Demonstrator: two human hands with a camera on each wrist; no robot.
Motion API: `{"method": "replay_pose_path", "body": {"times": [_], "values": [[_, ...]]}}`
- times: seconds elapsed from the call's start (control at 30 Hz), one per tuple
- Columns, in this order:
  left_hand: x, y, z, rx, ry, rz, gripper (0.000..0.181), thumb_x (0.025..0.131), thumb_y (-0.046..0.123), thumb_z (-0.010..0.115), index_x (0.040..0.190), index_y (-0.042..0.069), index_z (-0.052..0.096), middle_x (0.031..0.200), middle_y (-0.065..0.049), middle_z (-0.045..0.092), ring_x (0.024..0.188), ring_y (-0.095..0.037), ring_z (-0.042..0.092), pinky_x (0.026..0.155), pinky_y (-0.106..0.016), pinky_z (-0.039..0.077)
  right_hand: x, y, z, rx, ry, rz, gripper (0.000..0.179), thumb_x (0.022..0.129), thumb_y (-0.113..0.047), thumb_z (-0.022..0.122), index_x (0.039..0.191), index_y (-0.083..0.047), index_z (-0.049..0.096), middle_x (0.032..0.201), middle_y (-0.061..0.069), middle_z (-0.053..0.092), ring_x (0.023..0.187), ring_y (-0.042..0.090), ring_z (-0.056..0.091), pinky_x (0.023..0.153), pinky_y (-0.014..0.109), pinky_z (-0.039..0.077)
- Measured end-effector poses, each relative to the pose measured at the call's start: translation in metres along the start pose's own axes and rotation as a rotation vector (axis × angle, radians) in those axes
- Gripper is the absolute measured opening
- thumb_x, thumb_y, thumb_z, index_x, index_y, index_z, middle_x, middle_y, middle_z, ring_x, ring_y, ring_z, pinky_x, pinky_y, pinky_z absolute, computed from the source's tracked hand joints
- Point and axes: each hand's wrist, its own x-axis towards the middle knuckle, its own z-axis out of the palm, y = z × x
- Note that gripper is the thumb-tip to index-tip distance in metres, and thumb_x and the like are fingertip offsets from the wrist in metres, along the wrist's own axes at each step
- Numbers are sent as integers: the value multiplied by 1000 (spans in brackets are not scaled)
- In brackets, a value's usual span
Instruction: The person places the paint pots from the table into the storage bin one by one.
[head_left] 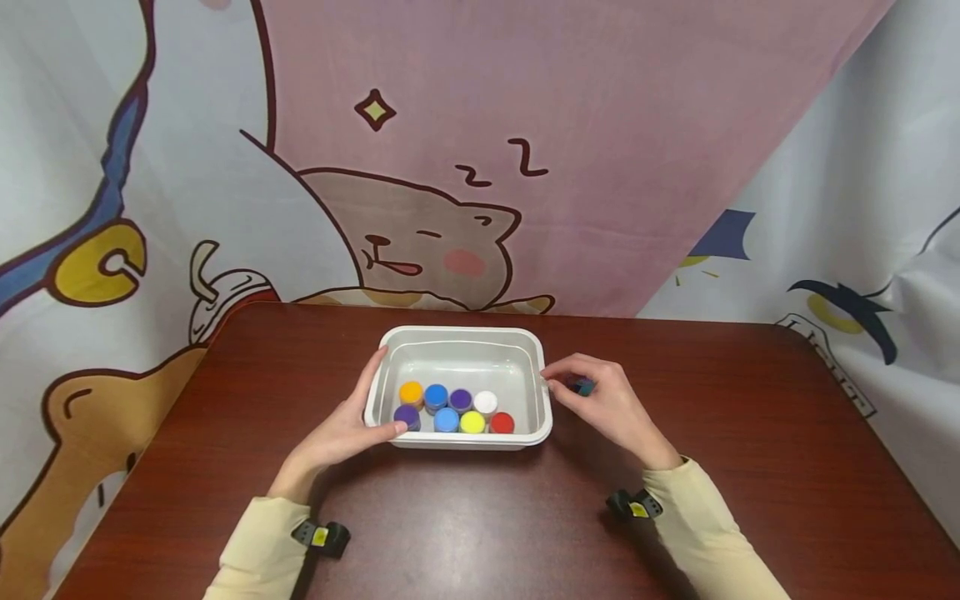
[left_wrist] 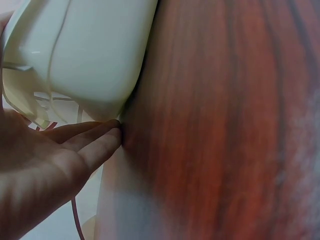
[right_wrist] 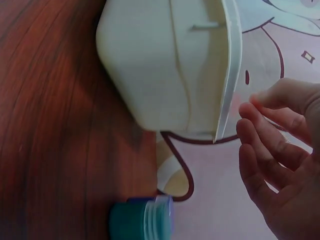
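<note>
A white plastic tub (head_left: 480,336) rests on the table with several small round paint pots inside, among them an orange pot (head_left: 411,393), a white pot (head_left: 486,403) and a red pot (head_left: 502,423). My left hand (head_left: 341,429) holds the tub's left end, thumb over the front rim and fingers along the side, the fingertips low by its base in the left wrist view. Beside the right rim, my right hand (head_left: 600,396) has its fingers loosely bent with nothing between them. Partly hidden behind that hand is a teal pot (right_wrist: 132,220).
The dark red-brown wooden table (head_left: 480,517) reaches back to a cloth backdrop (head_left: 585,167) with cartoon animals. In the right wrist view, a purple pot (right_wrist: 172,215) shows just behind the teal one, outside the tub.
</note>
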Motion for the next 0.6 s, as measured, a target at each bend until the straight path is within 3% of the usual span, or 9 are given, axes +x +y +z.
{"method": "replay_pose_path", "body": {"times": [0.17,0.33,0.6], "values": [[0,0,0,4,1,3,102,83,27,75,156,29,3,159,-18,5,138,-44,20,104,-67,21,-9,8,-9,-26,16,65,18,84,-4,74,98,-15,74,93,-7,68,78,10,60,66,31,52],[0,1,0,3,-4,7,102,82,27,75,156,29,3,159,-17,4,139,-44,19,104,-67,20,-17,20,-15,-79,53,57,18,82,0,74,96,-12,74,93,-5,69,76,10,59,62,25,49],[0,1,0,-5,-6,11,102,82,26,75,155,29,3,159,-17,4,139,-43,17,104,-67,18,-29,35,-24,-159,100,60,19,80,4,75,97,-4,73,91,-1,69,81,17,63,70,22,52]]}}
